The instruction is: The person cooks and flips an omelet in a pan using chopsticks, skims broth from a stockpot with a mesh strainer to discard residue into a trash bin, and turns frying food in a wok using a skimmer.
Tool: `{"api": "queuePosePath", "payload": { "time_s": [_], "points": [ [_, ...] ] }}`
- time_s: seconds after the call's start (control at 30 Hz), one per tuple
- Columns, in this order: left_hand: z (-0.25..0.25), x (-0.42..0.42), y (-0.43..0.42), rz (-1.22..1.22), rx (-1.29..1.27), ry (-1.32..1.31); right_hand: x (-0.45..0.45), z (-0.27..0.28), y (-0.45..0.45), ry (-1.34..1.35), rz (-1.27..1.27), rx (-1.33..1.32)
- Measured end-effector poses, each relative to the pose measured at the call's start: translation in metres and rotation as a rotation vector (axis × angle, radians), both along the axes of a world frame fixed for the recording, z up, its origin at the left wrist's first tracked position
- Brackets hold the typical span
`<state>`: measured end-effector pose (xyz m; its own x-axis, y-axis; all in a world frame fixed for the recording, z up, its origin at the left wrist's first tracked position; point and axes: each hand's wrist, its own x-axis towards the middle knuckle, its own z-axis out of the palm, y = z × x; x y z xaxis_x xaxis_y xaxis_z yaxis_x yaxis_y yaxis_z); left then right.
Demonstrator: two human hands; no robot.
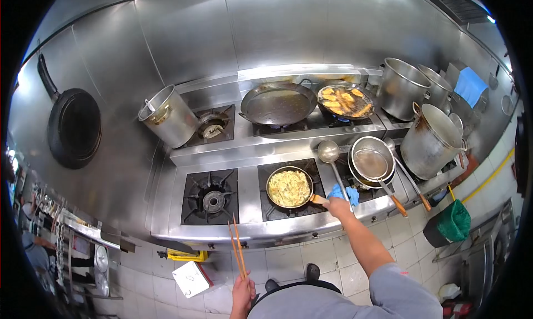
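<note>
A frying pan [274,198] full of a yellow, egg-like mixture [289,188] sits on the front middle burner. My right hand [337,207] is closed around the pan's wooden handle [318,199], beside a blue cloth [351,193]. Lower down, my left hand [243,290] grips a pair of long wooden chopsticks [239,251]. Their tips point up, away from the pan, near the stove's front edge. A metal ladle [328,151] lies just right of the pan.
Behind stand a wide dark pan [278,104] and a pan of frying pieces [345,101]. Strainers [372,159] and large pots [433,134] are at right. Left are a bare burner [213,202] and a tilted pot [171,119]. A green-lined bin [452,222] stands lower right.
</note>
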<state>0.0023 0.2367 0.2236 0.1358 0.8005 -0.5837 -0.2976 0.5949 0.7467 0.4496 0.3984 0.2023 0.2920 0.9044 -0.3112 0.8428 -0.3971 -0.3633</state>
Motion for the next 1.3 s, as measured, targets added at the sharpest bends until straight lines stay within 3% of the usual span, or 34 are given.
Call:
{"api": "queuePosePath", "payload": {
  "time_s": [0.07,0.13,0.2,0.27,0.33,0.43,0.47,0.53,0.57,0.63,0.73,0.77,0.8,0.87,0.93,1.07,1.13,1.2,1.27,1.3],
  "points": [
    [-0.001,-0.002,-0.002,0.006,0.004,0.052,0.006,0.002,-0.002,-0.266,-0.011,0.097],
    [0.000,-0.003,-0.002,0.023,0.001,0.037,-0.006,-0.018,-0.008,-0.274,-0.024,0.142],
    [0.000,-0.002,-0.002,0.037,-0.005,0.019,-0.039,-0.042,-0.011,-0.060,-0.175,0.119],
    [0.000,0.000,-0.002,0.049,0.000,0.007,-0.081,-0.061,-0.007,0.234,-0.122,0.025],
    [0.002,0.003,-0.001,0.043,-0.003,-0.004,-0.129,-0.015,-0.024,0.883,-0.338,-0.052],
    [0.006,0.007,0.002,0.032,0.005,-0.021,-0.116,-0.032,-0.022,0.961,-0.320,0.015],
    [0.006,0.009,0.001,0.028,0.011,-0.027,-0.107,-0.028,-0.018,0.964,-0.418,0.051],
    [-0.001,0.007,-0.001,0.022,0.014,-0.029,-0.091,-0.065,-0.002,0.823,-0.382,0.191],
    [-0.003,0.005,0.000,0.008,0.022,-0.027,-0.097,-0.056,-0.005,0.824,-0.382,0.191],
    [0.001,0.006,0.001,0.010,0.021,-0.011,-0.109,-0.024,-0.006,0.810,-0.324,0.058],
    [0.004,0.003,-0.003,0.028,0.016,0.000,-0.079,-0.019,-0.010,0.797,-0.198,-0.118],
    [0.003,0.001,-0.004,0.037,0.015,-0.007,-0.055,-0.024,-0.005,0.727,-0.082,-0.161],
    [0.001,-0.001,-0.006,0.042,0.011,-0.007,-0.035,-0.027,0.005,0.426,0.015,-0.210],
    [-0.004,-0.006,-0.010,0.056,-0.009,0.016,-0.008,-0.033,0.006,0.008,0.098,0.058],
    [-0.005,-0.007,-0.011,0.060,-0.014,0.011,-0.007,0.005,0.000,-0.183,0.018,0.177],
    [-0.008,-0.010,-0.010,0.062,-0.016,-0.016,-0.025,-0.016,-0.008,-0.205,-0.006,0.241],
    [-0.006,-0.008,-0.008,0.054,-0.016,-0.006,-0.059,-0.041,-0.008,-0.013,-0.149,0.179],
    [-0.004,-0.005,-0.005,0.046,-0.016,0.001,-0.099,-0.039,-0.009,0.750,-0.249,-0.005],
    [-0.002,-0.004,-0.001,-0.001,-0.009,0.031,-0.148,-0.022,-0.030,1.010,-0.400,0.091],
    [-0.002,-0.005,0.000,-0.001,-0.007,0.031,-0.147,-0.026,-0.031,1.010,-0.399,0.092]
  ]
}}
